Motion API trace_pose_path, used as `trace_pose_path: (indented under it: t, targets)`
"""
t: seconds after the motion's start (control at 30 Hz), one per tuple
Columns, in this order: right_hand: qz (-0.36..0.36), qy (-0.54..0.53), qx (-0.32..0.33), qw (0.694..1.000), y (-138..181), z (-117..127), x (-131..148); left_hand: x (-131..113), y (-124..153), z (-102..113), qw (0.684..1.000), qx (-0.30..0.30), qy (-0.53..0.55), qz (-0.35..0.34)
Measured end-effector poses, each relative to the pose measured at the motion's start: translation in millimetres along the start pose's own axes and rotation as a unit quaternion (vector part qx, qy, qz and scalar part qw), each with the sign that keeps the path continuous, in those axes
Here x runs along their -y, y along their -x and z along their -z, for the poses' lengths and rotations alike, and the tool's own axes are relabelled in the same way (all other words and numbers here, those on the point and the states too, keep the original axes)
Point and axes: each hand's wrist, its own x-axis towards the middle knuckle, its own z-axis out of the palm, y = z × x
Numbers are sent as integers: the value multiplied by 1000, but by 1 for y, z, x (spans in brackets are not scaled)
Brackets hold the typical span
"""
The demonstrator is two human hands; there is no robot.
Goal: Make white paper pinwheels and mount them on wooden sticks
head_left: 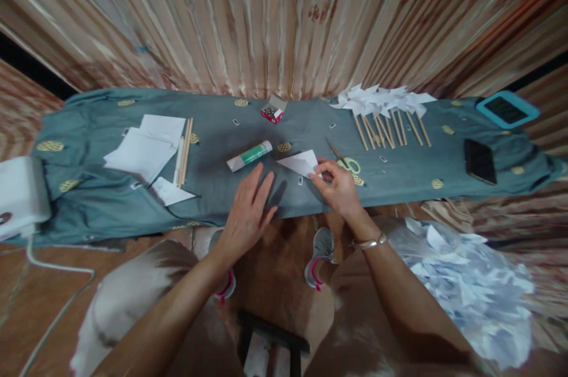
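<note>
My right hand (335, 183) pinches one corner of a folded white piece of paper (299, 162), whose point reaches left over the cloth. Fingers apart and holding nothing, my left hand (249, 211) hovers by the front edge of the table. Just beyond its fingertips lies a green and white glue stick (251, 156). Behind my right hand rest scissors (348, 164) with pale green handles. A small open red box (273, 110) of tiny pieces stands farther back.
White paper pinwheels (381, 99) on sticks lie at the back right, near a blue-framed device (508, 109) and a phone (480, 161). Paper squares (139, 152) and wooden sticks (186, 152) are at left, beside a white appliance (22, 196). A bag of paper scraps (470, 282) sits below right.
</note>
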Motion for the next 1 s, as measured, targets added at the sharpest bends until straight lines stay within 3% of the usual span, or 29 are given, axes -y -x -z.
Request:
trace_pose_path:
  t: [0.1, 0.2, 0.43, 0.67, 0.9, 1.0]
  targets:
    - [47, 99, 6, 994, 9, 0, 17, -7, -8, -2, 999, -30, -7, -44]
    - [101, 154, 83, 979, 22, -5, 34, -13, -14, -5, 996, -35, -30, -73]
    - [91, 111, 164, 976, 36, -11, 44, -10, -19, -9, 997, -22, -36, -68]
    - [99, 63, 144, 983, 36, -7, 24, 5, -26, -4, 995, -57, -40, -65]
    - [161, 133, 93, 974, 29, 2, 12, 7, -20, -10, 998, 1, 55, -36]
    - [151, 115, 86, 978, 22, 5, 9, 7, -15, -11, 996, 22, 85, -5]
